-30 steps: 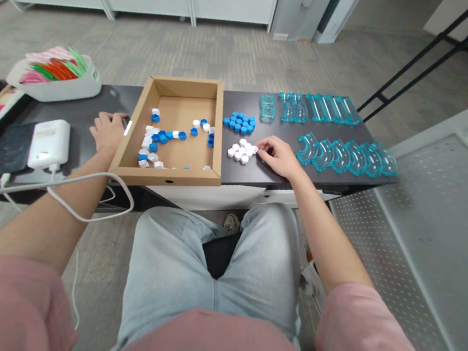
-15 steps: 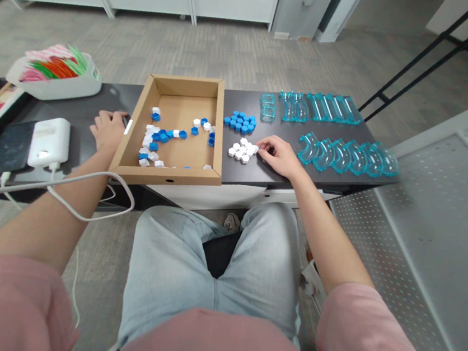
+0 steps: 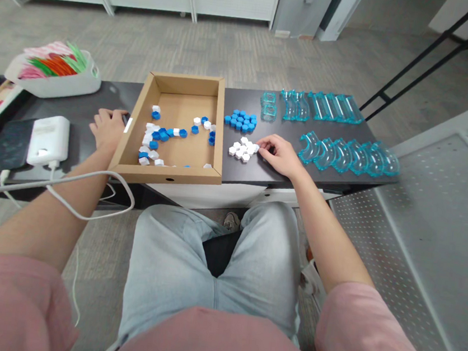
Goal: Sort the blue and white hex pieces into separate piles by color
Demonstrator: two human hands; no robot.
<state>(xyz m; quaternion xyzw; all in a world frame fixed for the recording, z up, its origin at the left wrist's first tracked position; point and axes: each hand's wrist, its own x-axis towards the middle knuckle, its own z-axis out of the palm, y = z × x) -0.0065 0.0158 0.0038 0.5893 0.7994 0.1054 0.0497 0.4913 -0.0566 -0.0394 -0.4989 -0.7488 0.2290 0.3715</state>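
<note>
Right hand (image 3: 281, 154), fingers curled, touches the white hexagon cluster (image 3: 242, 149) on the worktop (image 3: 259, 173); a careless nudge could scatter the tidy pieces.

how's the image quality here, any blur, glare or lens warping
Head view: sharp and evenly lit, no motion blur; wide-angle warping bends the table edge; soft glare on the clear blue pieces; the right hand at the white hexagons casts almost no shadow.

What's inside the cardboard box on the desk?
The cardboard box holds loose blue hexagon pieces and white hexagon pieces, mostly at its left. The near wall hides whatever lies right behind it.
</note>
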